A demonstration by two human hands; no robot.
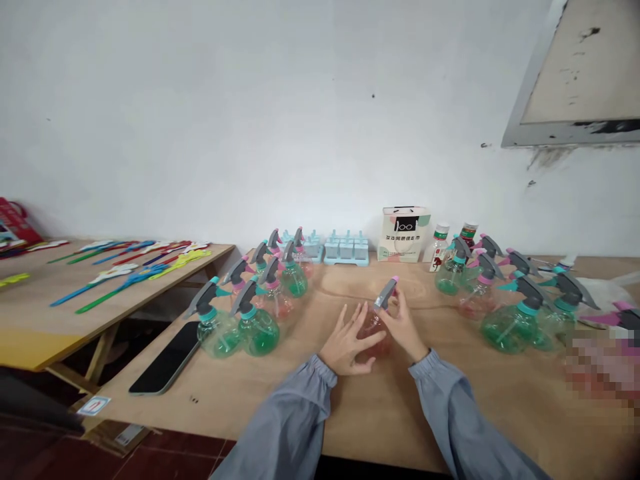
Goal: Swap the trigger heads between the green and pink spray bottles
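Note:
In front of me a clear pink spray bottle (374, 323) stands on the wooden table, its grey and pink trigger head (385, 294) on top. My right hand (403, 325) is closed around this head, the fingers behind it partly hidden. My left hand (347, 343) has its fingers spread at the left side of the bottle; whether they press on it I cannot tell. Similar green spray bottles (259, 329) and pink ones (277, 299) stand in a group to the left. More spray bottles (511, 325) stand on the right.
A black phone (166, 360) lies by the table's left edge. At the back are light blue ice-pop moulds (347, 249), a paper bag (404, 235) and two labelled bottles (439, 247). Another table (30, 327) on the left carries colourful flat flower-shaped pieces (111, 275).

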